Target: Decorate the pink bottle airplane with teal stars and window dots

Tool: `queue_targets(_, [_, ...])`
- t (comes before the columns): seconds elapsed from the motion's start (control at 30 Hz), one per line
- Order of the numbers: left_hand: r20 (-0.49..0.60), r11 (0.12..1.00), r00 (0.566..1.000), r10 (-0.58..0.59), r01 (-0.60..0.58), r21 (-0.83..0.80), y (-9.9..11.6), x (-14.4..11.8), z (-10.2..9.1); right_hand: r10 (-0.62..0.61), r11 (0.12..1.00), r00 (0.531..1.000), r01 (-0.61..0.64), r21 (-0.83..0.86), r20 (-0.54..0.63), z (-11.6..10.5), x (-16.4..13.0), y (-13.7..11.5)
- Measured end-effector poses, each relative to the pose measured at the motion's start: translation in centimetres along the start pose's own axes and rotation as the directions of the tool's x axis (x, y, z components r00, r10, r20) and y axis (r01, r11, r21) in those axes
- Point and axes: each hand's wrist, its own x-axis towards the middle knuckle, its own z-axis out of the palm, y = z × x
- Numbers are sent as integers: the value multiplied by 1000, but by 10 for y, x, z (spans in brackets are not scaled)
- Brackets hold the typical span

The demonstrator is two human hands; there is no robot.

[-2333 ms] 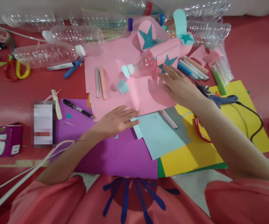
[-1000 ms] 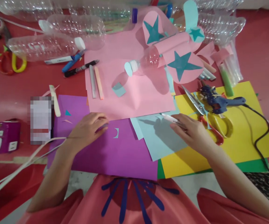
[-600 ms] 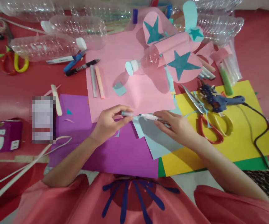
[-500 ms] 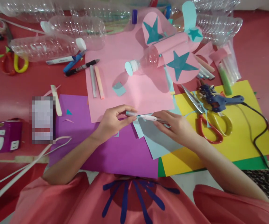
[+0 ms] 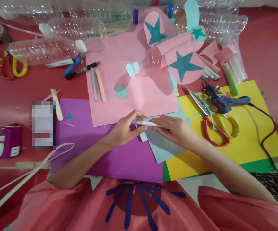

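Observation:
A slim white pen (image 5: 150, 124) with a greyish cap lies level between my hands, above the edges of the pink and light blue papers. My left hand (image 5: 125, 129) pinches its capped end between thumb and fingers. Around the other end of the barrel close the fingers of my right hand (image 5: 176, 129), which hide part of it. Beyond my hands, a clear plastic bottle (image 5: 151, 59) partly wrapped in pink paper rests on the pink sheet (image 5: 117, 112), with teal stars on its round paper pieces. Below my hands are a light blue sheet (image 5: 163, 146) and a purple sheet (image 5: 129, 160).
Scissors (image 5: 213, 128) and a blue glue gun (image 5: 225, 101) with a black cord lie on the yellow sheet (image 5: 254, 134). Clear bottles (image 5: 45, 49) line the back. Pens (image 5: 82, 70), a phone (image 5: 44, 125) and a purple power adapter (image 5: 6, 141) are on the left.
The cap and the pen, showing a bare tip between them before, are now pushed together. My hands have come closer to each other, the left moving right.

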Motion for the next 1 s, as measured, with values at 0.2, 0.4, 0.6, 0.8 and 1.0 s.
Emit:
queue_targets(0.2, [15, 987, 1000, 19, -16, -161, -5, 1, 8, 77, 988, 997, -78, 133, 10, 6, 5, 2])
queue_targets(0.4, [26, 987, 999, -47, 50, -150, -8, -2, 8, 91, 974, 996, -88, 211, -5, 20, 1, 2])
queue_targets(0.6, [43, 995, 998, -53, 56, -79, 5, -9, -10, 17, 987, 1000, -20, 160, 20, 15, 10, -7])
queue_targets(0.8, [-641, 992, 767, -18, 92, 82, -29, -36, -71, -14, 948, 992, -27, -316, -125, -2, -2, 25])
queue_targets(1.0, [-698, 846, 693, 181, 252, 469, -59, -57, -111, 56, 864, 990, -112, -491, -128, -4, -15, 51])
